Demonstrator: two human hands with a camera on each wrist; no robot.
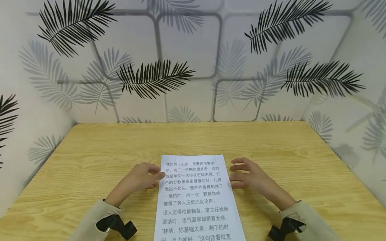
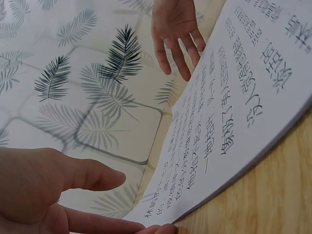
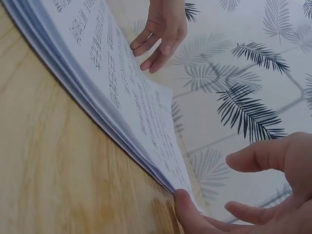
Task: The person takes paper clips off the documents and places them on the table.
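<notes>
A stack of white paper sheets [image 1: 193, 204] printed with Chinese text lies on the table; the right wrist view shows several layered sheets along its edge. My left hand [image 1: 144, 175] is at the stack's upper left edge, thumb held away from the other fingers. In the left wrist view, fingertips [image 2: 163, 229] of that hand meet the paper's border. On the opposite side, my right hand [image 1: 248, 175] has loosely bent, spread fingers beside the right edge. One of its fingertips [image 3: 184, 197] is right at the stack's edge in the right wrist view. Neither hand grips the sheets.
The wooden table [image 1: 99, 150] extends around the paper on both sides and behind it. A pale wall covering [image 1: 190, 100] with dark and grey leaf prints rises at its back and sides. Black wrist mounts [image 1: 119, 226] show at both light sleeves [image 1: 310, 221].
</notes>
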